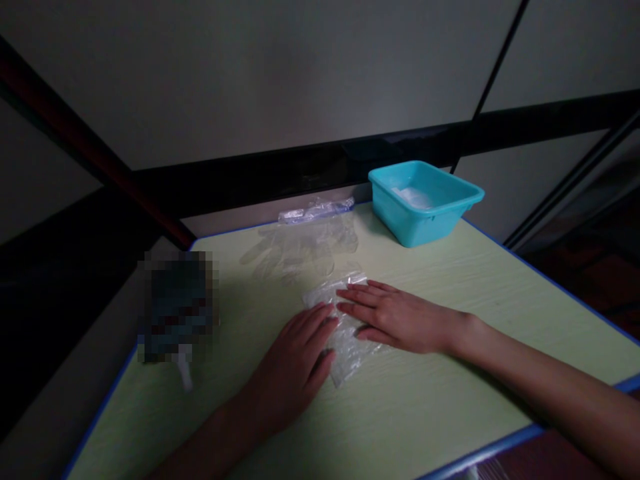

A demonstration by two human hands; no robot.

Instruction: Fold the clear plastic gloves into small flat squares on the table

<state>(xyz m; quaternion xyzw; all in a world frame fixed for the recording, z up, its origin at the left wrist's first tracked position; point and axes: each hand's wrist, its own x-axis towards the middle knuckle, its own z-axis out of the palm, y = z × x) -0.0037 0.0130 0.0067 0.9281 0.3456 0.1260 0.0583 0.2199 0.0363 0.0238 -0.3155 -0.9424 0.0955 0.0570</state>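
Note:
A clear, crinkled plastic bag (346, 350) lies flat on the pale yellow-green table (450, 413). My left hand (297, 357) rests on the bag's left edge, its fingers extended and slightly bent. From the right, my right hand (395, 317) lies palm down across the upper right part of the bag with its fingers spread. The fingertips of both hands are close together near the bag's middle. Just beyond the bag are thin transparent plastic gloves (300, 247), spread on the table. What lies under my palms is hidden.
A turquoise basin (420, 227) with something whitish inside stands at the back right. Behind the gloves lies a crumpled clear package (317, 211) with a blue strip. A pixelated dark object (177, 307) is at the left edge, a small white piece (185, 373) below it.

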